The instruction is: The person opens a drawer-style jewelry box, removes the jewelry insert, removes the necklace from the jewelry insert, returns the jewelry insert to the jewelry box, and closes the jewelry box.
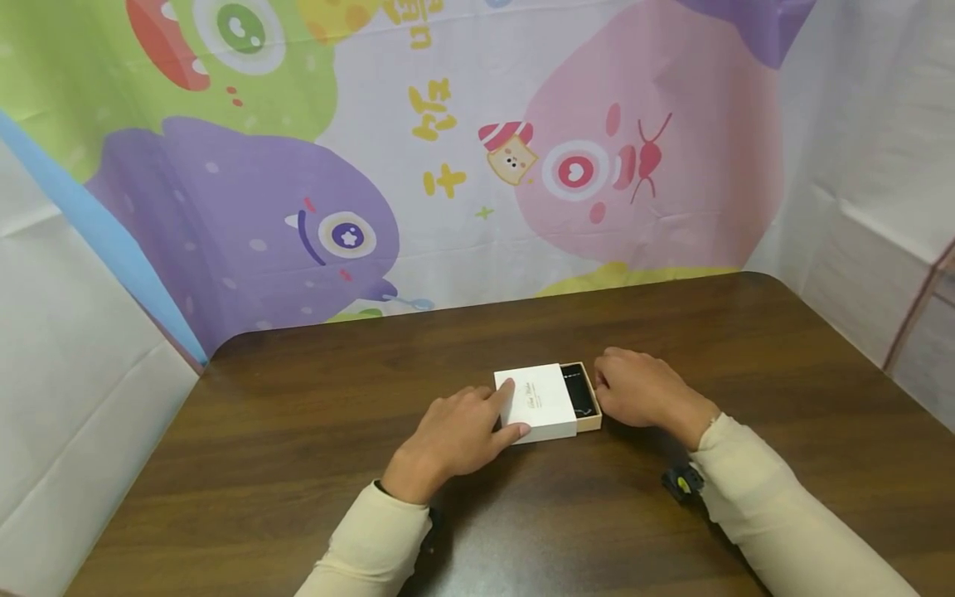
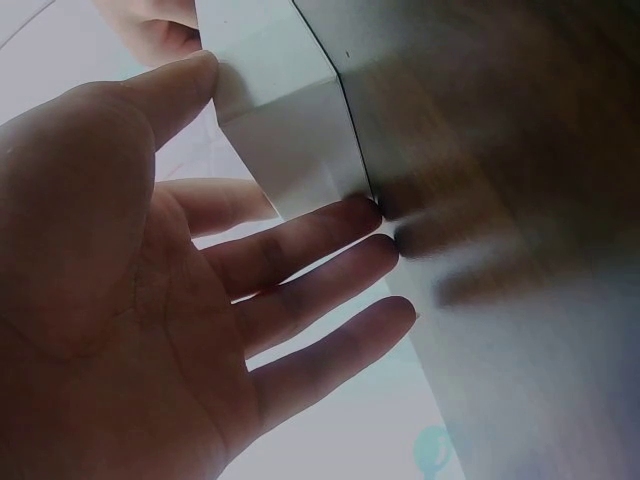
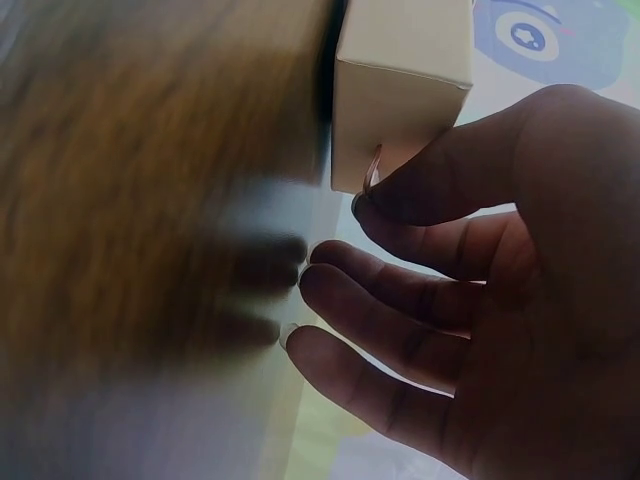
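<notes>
A white cardboard sleeve point(image 1: 539, 404) with script lettering lies flat on the table. From its right end protrudes a tan inner drawer point(image 1: 589, 423), partly slid out. Inside the drawer is a black insert point(image 1: 577, 391) with a thin silvery chain, too small to make out fully. My left hand point(image 1: 458, 427) holds the sleeve at its left end, index finger on top and thumb at the near side; the other fingers extend beside it. With thumb and index finger, my right hand point(image 1: 643, 390) pinches a small ribbon tab point(image 3: 375, 163) on the drawer's end face.
The brown wooden table point(image 1: 298, 464) runs back to a curtain point(image 1: 462, 249) printed with cartoon monsters. Pale cloth hangs at both sides. A dark wrist device point(image 1: 682, 482) sits by the right sleeve cuff.
</notes>
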Demonstrator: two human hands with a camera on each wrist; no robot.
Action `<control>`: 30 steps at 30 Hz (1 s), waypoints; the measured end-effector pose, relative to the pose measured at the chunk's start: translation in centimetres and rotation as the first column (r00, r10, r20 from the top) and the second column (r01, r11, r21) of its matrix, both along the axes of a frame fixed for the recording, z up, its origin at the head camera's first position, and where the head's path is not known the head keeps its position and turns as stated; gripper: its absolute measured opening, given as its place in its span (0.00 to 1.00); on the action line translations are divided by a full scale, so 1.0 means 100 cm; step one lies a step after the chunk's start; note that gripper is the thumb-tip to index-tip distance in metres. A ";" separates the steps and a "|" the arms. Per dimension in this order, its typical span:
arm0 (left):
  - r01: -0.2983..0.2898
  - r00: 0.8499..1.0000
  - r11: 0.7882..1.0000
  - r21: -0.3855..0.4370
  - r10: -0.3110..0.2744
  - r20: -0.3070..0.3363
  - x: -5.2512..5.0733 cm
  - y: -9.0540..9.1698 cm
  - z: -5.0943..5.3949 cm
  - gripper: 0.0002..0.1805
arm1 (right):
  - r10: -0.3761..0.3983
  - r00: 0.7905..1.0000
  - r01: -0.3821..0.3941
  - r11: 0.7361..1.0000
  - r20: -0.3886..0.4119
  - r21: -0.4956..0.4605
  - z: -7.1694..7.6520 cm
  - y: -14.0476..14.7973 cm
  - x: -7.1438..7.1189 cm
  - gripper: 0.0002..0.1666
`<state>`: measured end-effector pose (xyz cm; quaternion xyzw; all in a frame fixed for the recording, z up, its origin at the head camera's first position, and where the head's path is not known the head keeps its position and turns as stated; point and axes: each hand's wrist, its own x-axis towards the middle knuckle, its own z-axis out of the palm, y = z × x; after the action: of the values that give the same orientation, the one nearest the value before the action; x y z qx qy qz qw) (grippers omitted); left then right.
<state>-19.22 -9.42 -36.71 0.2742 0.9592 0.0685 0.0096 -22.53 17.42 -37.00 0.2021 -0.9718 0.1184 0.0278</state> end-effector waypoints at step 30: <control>0.006 1.000 1.000 0.004 -0.006 -0.003 0.000 -0.001 0.001 0.38 | -0.009 1.000 0.009 1.000 0.020 -0.011 0.001 0.001 -0.001 0.07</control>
<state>-19.18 -9.51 -36.63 0.2771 0.9583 0.0699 0.0076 -22.63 17.51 -36.94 0.1963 -0.9723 0.1256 0.0200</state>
